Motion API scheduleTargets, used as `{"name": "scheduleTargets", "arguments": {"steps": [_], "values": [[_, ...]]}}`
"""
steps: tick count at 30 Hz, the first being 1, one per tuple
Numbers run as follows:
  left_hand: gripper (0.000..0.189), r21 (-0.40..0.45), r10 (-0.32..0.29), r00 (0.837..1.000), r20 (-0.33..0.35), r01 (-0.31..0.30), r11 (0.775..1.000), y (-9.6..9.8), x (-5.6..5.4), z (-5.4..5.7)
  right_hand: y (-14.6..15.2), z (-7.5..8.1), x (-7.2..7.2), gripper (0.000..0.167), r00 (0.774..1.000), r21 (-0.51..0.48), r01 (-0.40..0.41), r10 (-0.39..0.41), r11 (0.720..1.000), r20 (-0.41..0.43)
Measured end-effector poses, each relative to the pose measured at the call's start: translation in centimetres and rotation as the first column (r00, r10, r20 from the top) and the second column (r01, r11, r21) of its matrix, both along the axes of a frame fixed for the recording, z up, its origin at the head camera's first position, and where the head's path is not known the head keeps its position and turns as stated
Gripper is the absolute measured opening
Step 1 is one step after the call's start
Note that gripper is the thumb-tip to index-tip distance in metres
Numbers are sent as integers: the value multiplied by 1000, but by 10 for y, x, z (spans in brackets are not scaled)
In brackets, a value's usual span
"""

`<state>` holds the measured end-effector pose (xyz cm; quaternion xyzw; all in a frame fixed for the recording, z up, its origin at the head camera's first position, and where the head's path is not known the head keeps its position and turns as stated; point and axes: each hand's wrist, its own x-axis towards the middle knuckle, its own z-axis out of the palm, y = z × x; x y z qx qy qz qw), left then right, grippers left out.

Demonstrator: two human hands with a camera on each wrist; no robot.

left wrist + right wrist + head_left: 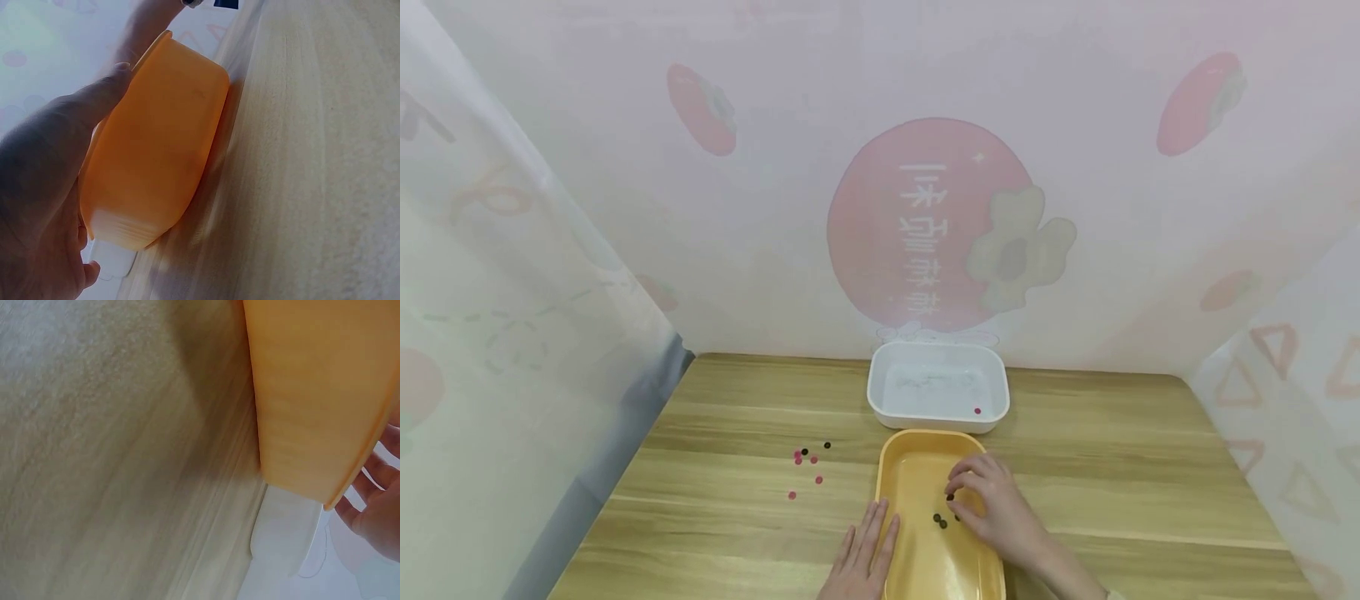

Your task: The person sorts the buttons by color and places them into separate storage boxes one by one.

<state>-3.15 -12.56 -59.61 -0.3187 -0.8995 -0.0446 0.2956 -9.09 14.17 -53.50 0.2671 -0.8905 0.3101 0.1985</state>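
A yellow tray [913,454] stands on the table near its front. Over its right part, my right hand [1000,504] pinches a small black button-like disc [950,497] between thumb and fingers. Below that hand, a few more black discs [940,522] lie on the tray's floor, one partly hidden by the thumb. My left hand [861,554] rests on the tray's left rim with straight fingers. In the left wrist view, the left thumb [103,94] lies along the rim of the tray [162,131]. The right wrist view hides the pinched disc behind the tray wall [319,394].
A white tray [937,419] stands right behind the yellow one, with one red disc [977,411] inside. Left of the trays, several red discs [818,480] and two black discs [827,445] lie loose on the wooden table [715,500]. Printed curtains [760,250] enclose the back and sides.
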Motion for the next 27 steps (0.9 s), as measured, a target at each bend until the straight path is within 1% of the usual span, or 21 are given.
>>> {"name": "scheduleTargets", "arguments": {"steps": [6, 9, 11, 13, 15, 17, 20, 23, 24, 25, 27], "values": [[107, 9, -8, 1000, 5, 8, 1000, 1, 1, 0, 1, -1, 4, 26, 1000, 14, 19, -19, 1000, 13], [107, 5, -5, 1000, 5, 5, 1000, 2, 1, -1, 4, 0, 10, 28, 999, 4, 18, -18, 1000, 37], [106, 5, -3, 1000, 4, 3, 1000, 3, 2, -1, 6, 1, 16, 38, 999, 17, 13, -14, 1000, 44], [106, 4, -1, 1000, -2, 1, 1000, 3, 2, -2, 9, 1, 25, 56, 999, 70, 8, -10, 997, 31], [106, 2, 1, 1000, -5, -1, 1000, 3, 2, -2, 11, -3, 34, 78, 1000, 149, 10, -10, 989, 1], [107, 1, 1, 1000, -7, -1, 1000, 3, 2, -2, 13, -10, 42, 94, 999, 224, 15, -5, 974, -48], [109, 1, -6, 1000, 3, 6, 1000, 2, 1, -1, 15, -24, 52, 102, 996, 255, 2, 19, 967, -82], [111, 1, -16, 1000, 14, 16, 1000, 1, 1, 0, 17, -39, 59, 109, 987, 273, -2, 45, 962, -153], [112, -3, -17, 1000, 17, 17, 1000, 1, 0, 0, 17, -44, 61, 112, 982, 292, 15, 40, 956, -182], [113, -5, -17, 1000, 17, 17, 1000, 1, 0, 1, 17, -48, 63, 114, 974, 320, 48, 27, 946, -226], [114, -11, -17, 1000, 19, 17, 1000, 0, 0, 1, 17, -56, 65, 119, 951, 375, 129, -7, 918, -309]]}}
